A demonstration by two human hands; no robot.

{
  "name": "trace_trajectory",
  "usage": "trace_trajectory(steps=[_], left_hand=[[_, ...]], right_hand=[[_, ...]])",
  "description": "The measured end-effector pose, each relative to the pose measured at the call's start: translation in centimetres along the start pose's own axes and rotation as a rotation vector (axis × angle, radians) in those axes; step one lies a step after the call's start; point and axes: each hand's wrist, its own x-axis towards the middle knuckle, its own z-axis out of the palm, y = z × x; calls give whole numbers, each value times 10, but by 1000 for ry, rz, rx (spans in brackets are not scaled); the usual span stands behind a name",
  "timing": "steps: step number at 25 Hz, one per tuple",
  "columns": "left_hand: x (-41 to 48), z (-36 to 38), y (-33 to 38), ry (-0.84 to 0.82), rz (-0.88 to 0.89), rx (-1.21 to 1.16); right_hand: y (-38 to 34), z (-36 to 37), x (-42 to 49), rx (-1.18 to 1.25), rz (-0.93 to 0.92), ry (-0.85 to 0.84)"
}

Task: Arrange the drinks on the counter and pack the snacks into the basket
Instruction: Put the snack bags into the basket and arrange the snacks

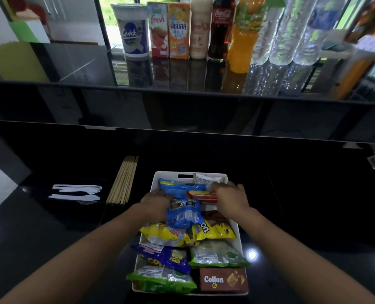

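Observation:
A white basket (237, 229) on the black lower counter is full of snack packets: blue ones, yellow ones, green ones, a purple one and a brown Collon box (222, 279). My left hand (155, 200) holds a blue snack packet (183, 213) over the basket's middle. My right hand (230, 195) grips a red and yellow snack pack (200, 195) near the far end. On the raised counter stands a row of drinks: a Quick cup (133, 31), two juice cartons (169, 29), a pale bottle, a Coca-Cola bottle (220, 29), an orange bottle (244, 36) and water bottles (291, 29).
Wooden skewers (124, 181) lie left of the basket. White plastic cutlery (76, 193) lies further left on the black counter. The raised counter's front edge (182, 93) runs across the view between the drinks and the basket.

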Motion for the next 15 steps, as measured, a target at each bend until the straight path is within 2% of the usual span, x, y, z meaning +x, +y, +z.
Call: trace_trajectory(steps=[3,8,13,15], left_hand=[[3,5,-2,96,39,115],[1,5,-13,114,62,-35],[-2,-1,-17,303,157,144],[-1,-2,-17,380,142,179]], right_hand=[[-3,1,12,25,-72,0],[-14,15,33,-19,-117,-30],[-5,36,32,72,-73,-46],[-4,44,32,92,-57,-35]])
